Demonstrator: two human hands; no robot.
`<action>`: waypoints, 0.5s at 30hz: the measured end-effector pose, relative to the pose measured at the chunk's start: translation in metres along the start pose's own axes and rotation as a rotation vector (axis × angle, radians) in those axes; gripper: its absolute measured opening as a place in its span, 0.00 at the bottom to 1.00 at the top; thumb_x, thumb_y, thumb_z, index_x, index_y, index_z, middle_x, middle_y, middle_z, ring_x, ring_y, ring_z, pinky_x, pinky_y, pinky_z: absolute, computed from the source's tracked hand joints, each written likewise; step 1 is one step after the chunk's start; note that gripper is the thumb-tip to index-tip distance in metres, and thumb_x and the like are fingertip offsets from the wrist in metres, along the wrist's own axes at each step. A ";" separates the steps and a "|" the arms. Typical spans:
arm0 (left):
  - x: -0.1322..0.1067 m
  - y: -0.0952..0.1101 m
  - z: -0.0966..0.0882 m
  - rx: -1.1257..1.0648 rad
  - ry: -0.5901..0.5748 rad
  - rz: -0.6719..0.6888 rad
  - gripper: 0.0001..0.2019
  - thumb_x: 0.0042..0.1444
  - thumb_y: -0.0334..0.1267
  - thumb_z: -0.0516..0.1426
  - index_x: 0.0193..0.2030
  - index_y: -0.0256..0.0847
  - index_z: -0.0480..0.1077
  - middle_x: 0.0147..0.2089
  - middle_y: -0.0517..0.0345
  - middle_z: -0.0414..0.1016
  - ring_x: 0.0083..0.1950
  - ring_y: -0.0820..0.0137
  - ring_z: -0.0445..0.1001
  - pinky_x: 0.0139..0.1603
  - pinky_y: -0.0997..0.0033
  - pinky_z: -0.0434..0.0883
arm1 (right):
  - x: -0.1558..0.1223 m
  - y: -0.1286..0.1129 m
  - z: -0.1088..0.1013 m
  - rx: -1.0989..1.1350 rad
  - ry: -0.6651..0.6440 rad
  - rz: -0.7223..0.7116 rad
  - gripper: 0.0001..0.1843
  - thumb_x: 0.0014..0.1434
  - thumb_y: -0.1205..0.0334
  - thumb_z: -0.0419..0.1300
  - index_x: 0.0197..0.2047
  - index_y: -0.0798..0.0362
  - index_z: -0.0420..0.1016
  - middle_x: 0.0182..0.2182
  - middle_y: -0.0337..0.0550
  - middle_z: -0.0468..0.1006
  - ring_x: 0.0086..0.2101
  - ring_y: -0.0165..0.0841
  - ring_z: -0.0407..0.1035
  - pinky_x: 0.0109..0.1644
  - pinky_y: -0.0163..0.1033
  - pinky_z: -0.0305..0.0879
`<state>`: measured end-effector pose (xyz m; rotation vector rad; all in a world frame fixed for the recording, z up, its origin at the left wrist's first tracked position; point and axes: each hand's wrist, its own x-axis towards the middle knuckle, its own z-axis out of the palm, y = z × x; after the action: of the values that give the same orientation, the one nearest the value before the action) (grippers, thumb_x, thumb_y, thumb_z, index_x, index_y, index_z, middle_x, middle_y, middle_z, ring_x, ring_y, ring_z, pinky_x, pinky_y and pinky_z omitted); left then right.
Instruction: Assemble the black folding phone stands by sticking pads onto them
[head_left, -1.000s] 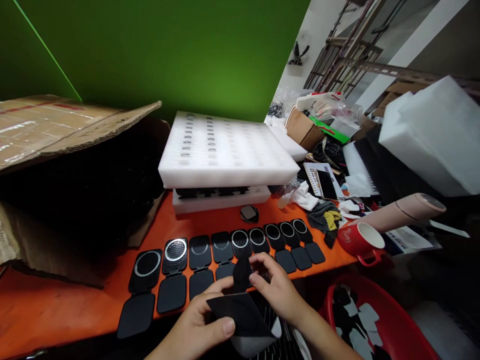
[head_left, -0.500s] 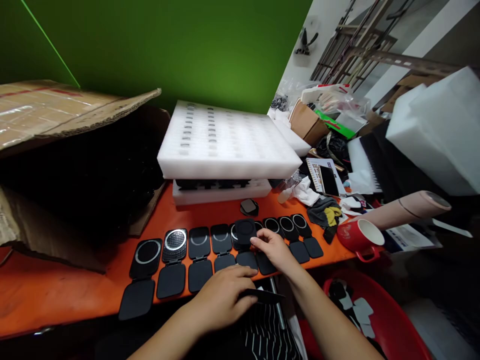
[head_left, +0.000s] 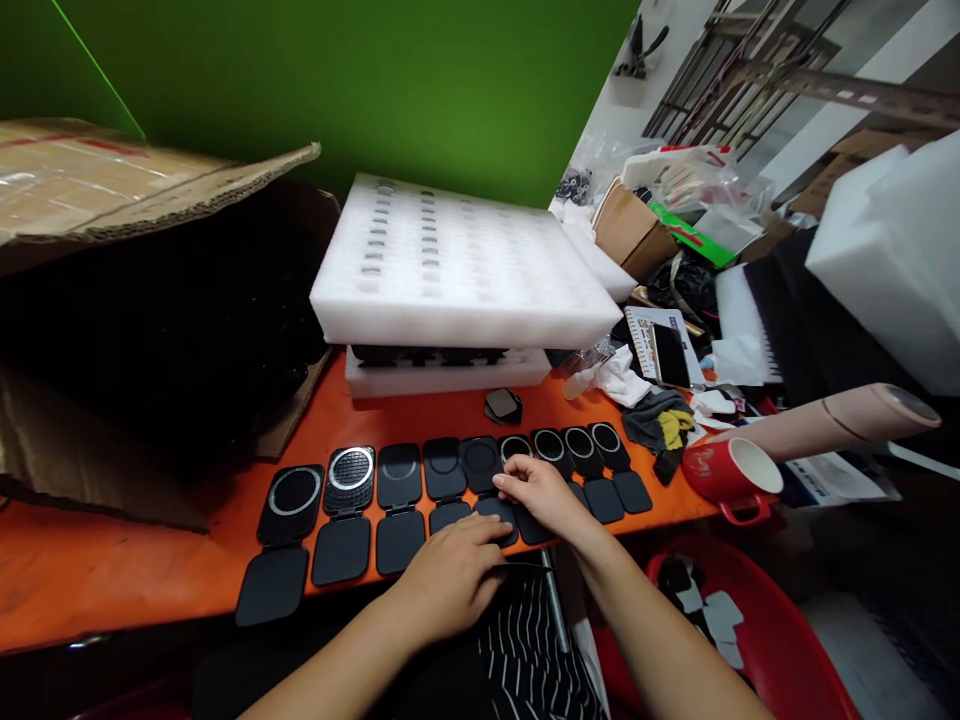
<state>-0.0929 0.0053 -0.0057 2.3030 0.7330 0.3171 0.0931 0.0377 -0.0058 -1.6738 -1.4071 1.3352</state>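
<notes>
Hinged black two-panel pads, which look like folding wireless chargers, lie unfolded in a row along the table edge. My right hand [head_left: 546,495] has thumb and fingers closed at the right edge of a thin black square cover [head_left: 480,460], which lies over the upper panel of a middle pad. My left hand [head_left: 454,572] rests its fingertips on that pad's lower panel [head_left: 496,520]. A thin black sheet [head_left: 529,567], seen nearly edge-on, is pinched under its thumb. Pads on both sides, such as the ringed pad [head_left: 294,503] at the left, show silver rings.
White foam trays [head_left: 465,300] are stacked behind the row on the orange table [head_left: 135,560]. An open cardboard box [head_left: 187,190] stands left. At right are a red mug [head_left: 720,472], a pink flask [head_left: 840,415] and, below, a red basin [head_left: 787,600].
My right hand has lowered the black cover from a tilted, offset position until it sits in line on the upper panel. The sheet in my left hand has turned nearly edge-on.
</notes>
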 end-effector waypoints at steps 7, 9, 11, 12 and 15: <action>0.000 0.000 0.000 -0.015 -0.028 -0.031 0.10 0.57 0.34 0.53 0.43 0.46 0.73 0.60 0.60 0.68 0.61 0.64 0.64 0.63 0.55 0.61 | 0.000 0.000 0.003 -0.037 0.051 -0.007 0.10 0.51 0.57 0.58 0.24 0.52 0.64 0.20 0.36 0.72 0.24 0.30 0.66 0.31 0.34 0.61; 0.001 0.001 -0.001 -0.012 -0.044 -0.043 0.11 0.56 0.34 0.54 0.44 0.46 0.73 0.60 0.60 0.68 0.61 0.63 0.64 0.62 0.55 0.61 | 0.000 0.000 0.004 -0.020 0.056 0.002 0.10 0.51 0.57 0.57 0.24 0.52 0.63 0.19 0.36 0.71 0.24 0.29 0.66 0.30 0.34 0.60; 0.001 0.001 -0.002 -0.008 -0.051 -0.047 0.11 0.56 0.33 0.54 0.44 0.45 0.73 0.60 0.60 0.68 0.61 0.63 0.64 0.62 0.55 0.62 | 0.000 -0.001 0.004 -0.011 0.050 0.008 0.10 0.51 0.57 0.57 0.24 0.52 0.63 0.19 0.36 0.71 0.24 0.29 0.66 0.30 0.33 0.60; 0.002 0.001 -0.003 -0.007 -0.049 -0.045 0.11 0.55 0.33 0.54 0.44 0.45 0.73 0.60 0.60 0.68 0.61 0.63 0.64 0.62 0.55 0.62 | 0.000 -0.002 0.004 -0.014 0.049 0.007 0.10 0.51 0.57 0.57 0.23 0.52 0.63 0.19 0.36 0.71 0.24 0.29 0.66 0.30 0.33 0.60; 0.002 0.002 -0.004 -0.008 -0.041 -0.038 0.12 0.55 0.32 0.54 0.45 0.46 0.73 0.60 0.60 0.68 0.61 0.63 0.64 0.62 0.56 0.62 | 0.000 -0.003 0.003 -0.031 0.045 0.001 0.10 0.51 0.58 0.58 0.23 0.52 0.63 0.19 0.36 0.72 0.24 0.29 0.66 0.30 0.33 0.60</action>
<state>-0.0920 0.0076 -0.0020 2.2782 0.7528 0.2542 0.0889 0.0382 -0.0040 -1.7141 -1.4080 1.2744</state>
